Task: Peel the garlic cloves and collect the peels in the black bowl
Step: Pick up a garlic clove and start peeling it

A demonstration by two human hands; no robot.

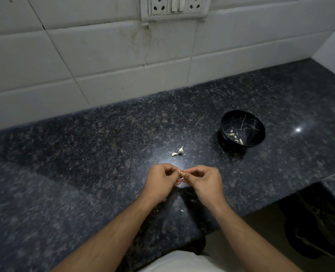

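Observation:
My left hand (pixel 163 181) and my right hand (pixel 204 182) meet over the dark granite counter (pixel 84 173), fingertips together. Between them they pinch a small pale garlic clove (pixel 182 172), mostly hidden by the fingers. Two unpeeled garlic cloves (pixel 178 151) lie on the counter just beyond my hands. The black bowl (pixel 250 122) with gold veining stands to the right and further back, apart from my hands. Several pale bits of garlic (pixel 235 136) lie in its bottom.
Small peel scraps (pixel 182 211) lie on the counter below my wrists. A white tiled wall (pixel 103 65) with a socket plate (pixel 173 6) rises behind the counter. The counter's front edge drops off at lower right, with a dark object (pixel 317 232) on the floor below.

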